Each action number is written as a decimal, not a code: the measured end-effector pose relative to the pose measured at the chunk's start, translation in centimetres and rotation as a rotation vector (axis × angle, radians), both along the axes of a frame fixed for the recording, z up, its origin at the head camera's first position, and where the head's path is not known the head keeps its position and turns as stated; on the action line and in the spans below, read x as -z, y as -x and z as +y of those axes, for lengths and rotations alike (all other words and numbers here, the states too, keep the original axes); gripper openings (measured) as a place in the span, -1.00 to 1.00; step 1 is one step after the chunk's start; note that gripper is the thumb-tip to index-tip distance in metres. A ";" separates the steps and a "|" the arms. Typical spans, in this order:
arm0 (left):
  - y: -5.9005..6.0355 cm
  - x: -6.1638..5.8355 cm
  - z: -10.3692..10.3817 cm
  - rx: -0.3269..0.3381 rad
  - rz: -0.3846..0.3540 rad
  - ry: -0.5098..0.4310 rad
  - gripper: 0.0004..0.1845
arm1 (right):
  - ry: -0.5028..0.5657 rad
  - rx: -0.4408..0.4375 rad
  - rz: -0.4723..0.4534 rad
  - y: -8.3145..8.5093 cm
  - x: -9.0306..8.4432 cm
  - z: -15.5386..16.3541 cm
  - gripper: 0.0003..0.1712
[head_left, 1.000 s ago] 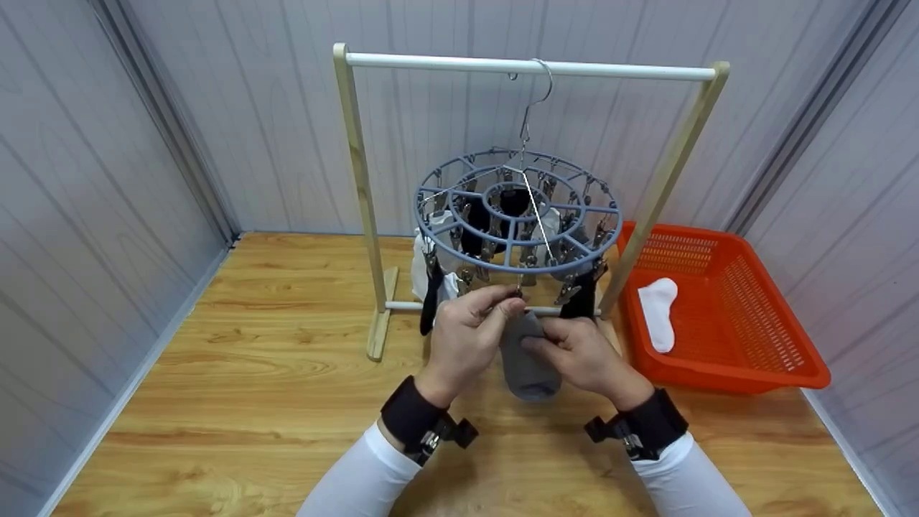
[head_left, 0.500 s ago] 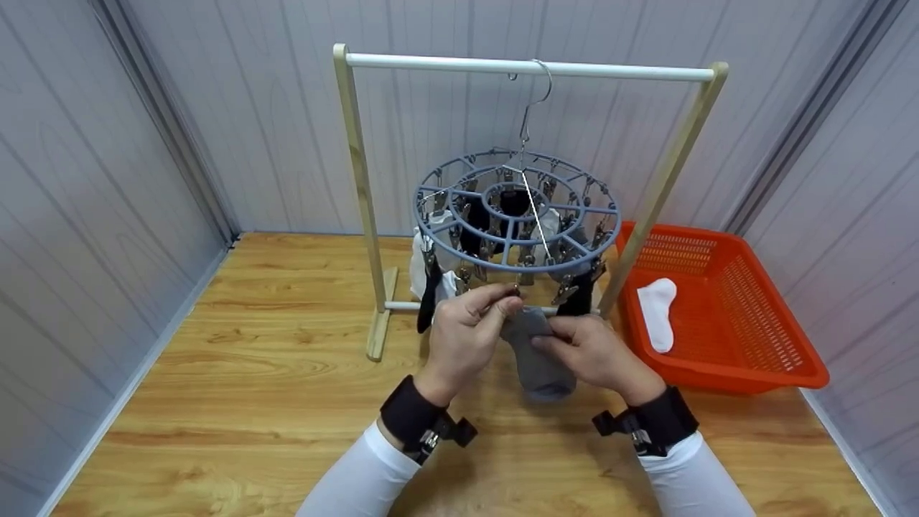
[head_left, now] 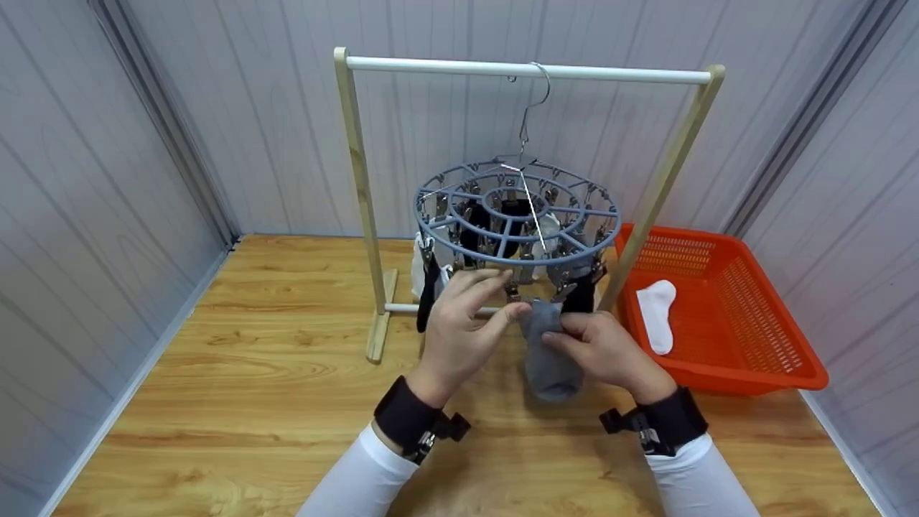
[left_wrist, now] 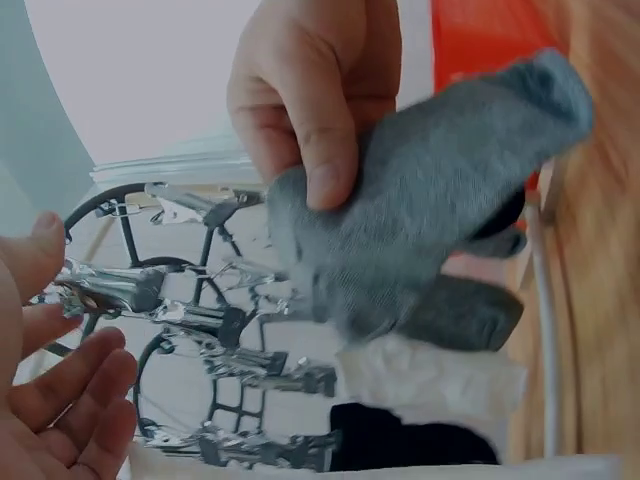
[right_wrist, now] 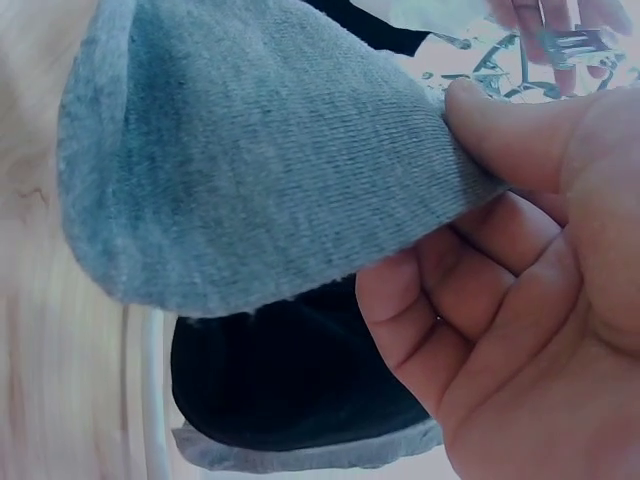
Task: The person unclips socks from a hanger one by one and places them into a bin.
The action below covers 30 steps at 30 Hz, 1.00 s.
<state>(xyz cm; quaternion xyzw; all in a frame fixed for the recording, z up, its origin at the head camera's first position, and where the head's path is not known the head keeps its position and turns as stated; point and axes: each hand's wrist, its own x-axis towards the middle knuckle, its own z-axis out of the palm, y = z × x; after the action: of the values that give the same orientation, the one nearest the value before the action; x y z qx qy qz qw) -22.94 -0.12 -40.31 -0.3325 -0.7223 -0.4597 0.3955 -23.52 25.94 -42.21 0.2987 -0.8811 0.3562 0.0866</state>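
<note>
Beyond the grip stands a wooden stand (head_left: 459,67) with a white rail across its top. Off to the right of the grip sits an orange basket (head_left: 732,337) on the wood floor. Above and a little behind the grip, a round clip hanger (head_left: 502,260) dangles from the rail. The right hand (head_left: 607,352) makes that grip, pinching a gray sock (head_left: 551,359) near its upper end between thumb and fingers; the sock hangs just below the hanger's front edge. Left of the grip, the left hand (head_left: 463,319) has its fingers spread and holds nothing that I can see. In the basket lies a white sock (head_left: 657,316). By the left fingertips hangs a metal clip (head_left: 512,289); whether they touch it, I can't quite tell.
</note>
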 end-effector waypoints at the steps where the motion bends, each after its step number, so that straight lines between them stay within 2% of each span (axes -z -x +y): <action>1: -0.1 -0.2 -0.1 -0.023 0.016 0.013 -0.50 | 0.003 -0.001 -0.007 0.0 -0.1 0.1 -0.57; 5: -0.4 -0.9 -0.5 -0.087 0.093 0.019 -0.54 | 0.006 0.005 -0.015 0.0 -0.4 0.5 -0.64; 10: -0.4 -1.7 -1.1 -0.118 0.207 -0.008 -0.64 | 0.011 0.031 -0.009 0.1 -0.5 1.0 -0.68; 15: -0.2 -2.1 -1.7 -0.227 0.303 -0.012 -0.54 | 0.051 0.042 -0.038 -0.1 -0.7 1.4 -0.66; 20: 0.1 -2.1 -2.2 -0.314 0.284 0.011 -0.46 | 0.070 0.039 -0.025 -0.3 -0.9 1.8 -0.64; 27: 0.8 -1.7 -2.6 -0.336 0.230 0.058 -0.51 | 0.072 0.038 0.027 -0.4 -1.3 2.1 -0.57; 30: 0.9 -1.6 -2.6 -0.347 0.224 0.073 -0.54 | 0.079 0.035 0.029 -0.6 -1.6 2.2 -0.61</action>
<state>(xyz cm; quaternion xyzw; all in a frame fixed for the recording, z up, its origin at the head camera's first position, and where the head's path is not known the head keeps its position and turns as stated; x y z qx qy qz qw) -23.80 -2.75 -38.66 -0.2662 -0.7364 -0.3186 0.5341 -22.92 28.10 -40.63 0.2849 -0.8700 0.3849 0.1175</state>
